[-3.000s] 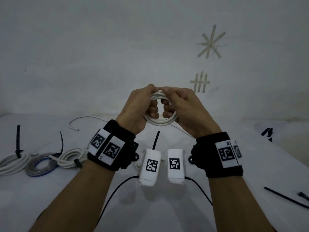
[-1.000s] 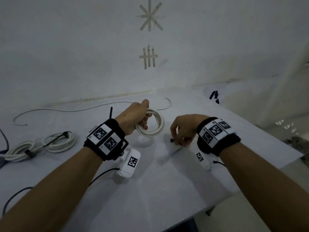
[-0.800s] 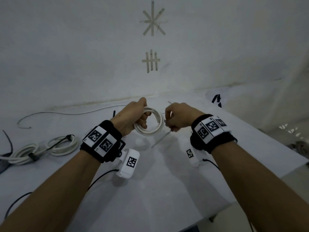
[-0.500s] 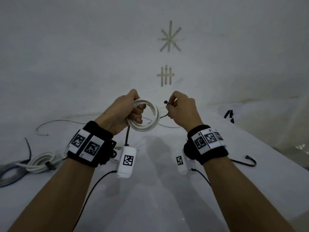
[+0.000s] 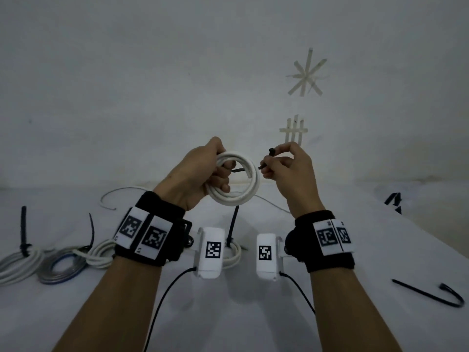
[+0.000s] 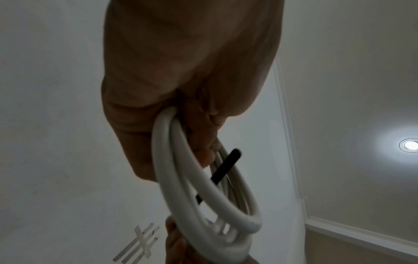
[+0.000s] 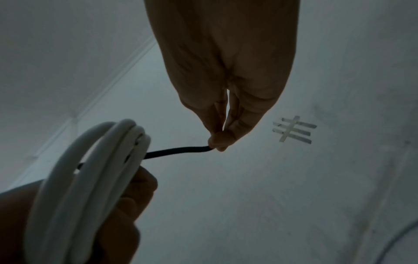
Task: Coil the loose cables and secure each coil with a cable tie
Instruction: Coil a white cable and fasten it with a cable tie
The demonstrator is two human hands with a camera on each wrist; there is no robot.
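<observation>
My left hand (image 5: 203,174) grips a white cable coil (image 5: 243,196) and holds it up in front of the wall, fingers curled through its left side. A black cable tie (image 5: 265,165) is pinched at its head end by my right hand (image 5: 286,166) just right of the coil. The tie's tail passes through the coil's opening (image 6: 224,171) and pokes out on the left. In the right wrist view the tie (image 7: 178,151) runs from my fingertips (image 7: 218,142) into the coil (image 7: 90,178).
Three tied coils lie at the left on the white table (image 5: 228,313): white (image 5: 12,265), grey-blue (image 5: 61,269), white (image 5: 101,255). Another tied white coil (image 5: 234,252) sits between my wrists. A loose white cable (image 5: 121,194) runs along the back. A spare black tie (image 5: 429,293) lies right.
My right hand picked a black tie off the table, rose beside the coil and pushed the tie's tail through it. My view swung back left.
</observation>
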